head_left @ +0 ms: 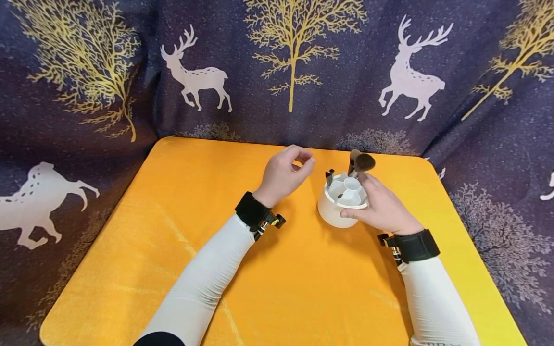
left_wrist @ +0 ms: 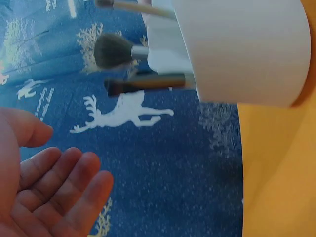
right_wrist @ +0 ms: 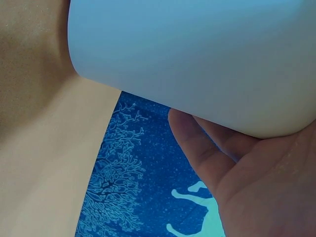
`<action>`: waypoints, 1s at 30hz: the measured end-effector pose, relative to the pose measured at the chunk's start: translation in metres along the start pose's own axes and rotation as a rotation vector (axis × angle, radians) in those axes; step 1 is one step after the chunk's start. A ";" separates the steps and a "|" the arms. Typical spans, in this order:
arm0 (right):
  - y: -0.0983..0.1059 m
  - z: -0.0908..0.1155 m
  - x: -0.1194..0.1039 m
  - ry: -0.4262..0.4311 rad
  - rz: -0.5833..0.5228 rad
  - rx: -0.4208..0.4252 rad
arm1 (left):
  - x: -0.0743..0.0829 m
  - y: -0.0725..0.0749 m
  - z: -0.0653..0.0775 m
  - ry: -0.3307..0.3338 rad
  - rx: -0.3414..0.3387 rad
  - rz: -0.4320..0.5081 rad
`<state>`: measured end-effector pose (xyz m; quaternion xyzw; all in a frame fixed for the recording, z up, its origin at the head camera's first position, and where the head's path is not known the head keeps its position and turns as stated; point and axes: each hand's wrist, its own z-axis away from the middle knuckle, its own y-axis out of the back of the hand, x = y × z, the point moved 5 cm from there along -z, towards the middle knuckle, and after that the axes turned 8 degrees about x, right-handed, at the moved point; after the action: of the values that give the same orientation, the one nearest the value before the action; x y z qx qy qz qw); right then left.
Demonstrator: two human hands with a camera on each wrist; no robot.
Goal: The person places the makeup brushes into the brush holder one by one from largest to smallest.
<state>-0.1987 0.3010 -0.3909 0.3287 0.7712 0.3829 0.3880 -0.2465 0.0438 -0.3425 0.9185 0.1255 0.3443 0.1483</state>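
Observation:
A white round brush holder point(head_left: 334, 212) with inner compartments stands over the right half of the table, tilted slightly. My right hand point(head_left: 386, 205) grips its rim and side, the thumb along the near edge; the right wrist view shows my fingers against the white wall point(right_wrist: 197, 59). Makeup brushes stick up from it: a large fluffy dark one point(head_left: 364, 162) at the back, and small dark-tipped ones point(head_left: 330, 177) at its left. To the left of the holder, my left hand point(head_left: 283, 175) hovers with fingers loosely bent. In the left wrist view that hand point(left_wrist: 64, 192) holds nothing.
An orange cloth point(head_left: 173, 226) covers the table. Dark blue curtains point(head_left: 259, 115) with printed deer and trees hang behind it and at both sides. Each wrist wears a black strap point(head_left: 417, 246) with a small camera.

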 end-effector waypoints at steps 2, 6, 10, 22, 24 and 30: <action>0.000 0.000 0.000 -0.003 0.003 -0.002 | -0.005 0.002 0.000 0.008 0.005 -0.040; 0.000 0.000 0.001 -0.008 0.011 -0.008 | -0.015 0.007 -0.002 0.025 0.014 -0.094; -0.001 0.001 0.001 -0.009 0.013 -0.009 | -0.025 0.011 -0.003 0.049 0.031 -0.126; 0.000 -0.001 0.001 -0.002 0.008 -0.008 | -0.061 0.023 0.001 0.206 0.056 -0.155; 0.000 -0.001 0.001 -0.004 0.008 -0.007 | -0.067 0.025 0.002 0.231 0.046 -0.166; 0.000 0.000 0.002 0.000 0.004 -0.009 | -0.085 0.028 0.007 0.334 0.003 -0.192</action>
<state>-0.1995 0.3020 -0.3918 0.3283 0.7689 0.3871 0.3887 -0.3005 -0.0117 -0.3885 0.8325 0.2362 0.4762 0.1562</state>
